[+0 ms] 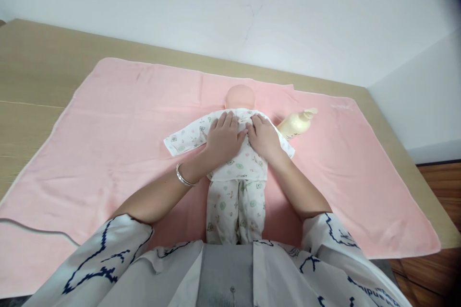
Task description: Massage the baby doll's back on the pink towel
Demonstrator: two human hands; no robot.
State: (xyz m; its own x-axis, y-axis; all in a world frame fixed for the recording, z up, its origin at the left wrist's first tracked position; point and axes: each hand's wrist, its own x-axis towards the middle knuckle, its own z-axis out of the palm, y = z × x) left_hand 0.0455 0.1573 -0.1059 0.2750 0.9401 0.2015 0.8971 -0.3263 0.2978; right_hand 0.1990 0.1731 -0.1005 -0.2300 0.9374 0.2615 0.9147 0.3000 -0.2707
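A baby doll (pixel 240 97) lies on its back, its bald head pointing away from me. It wears a white printed top (pixel 239 169) with long sleeves and matching trousers (pixel 222 204). My left hand (pixel 224 140) rests flat on the left of the chest, fingers stretched towards the neckline. On the other side of the chest lies my right hand (pixel 264 136), its fingers slightly bent against the cloth. Both thumbs point inward, a small gap between them. Neither hand appears to grip anything. The doll's own hands are hidden in the sleeves.
A cream pump bottle (pixel 296 123) lies tipped beside the doll's right-hand sleeve. Pink cloth (pixel 118 144) covers most of the wooden table (pixel 39 57). A white wall (pixel 180 5) rises behind it. A grey cord (pixel 39 229) crosses the cloth at lower left.
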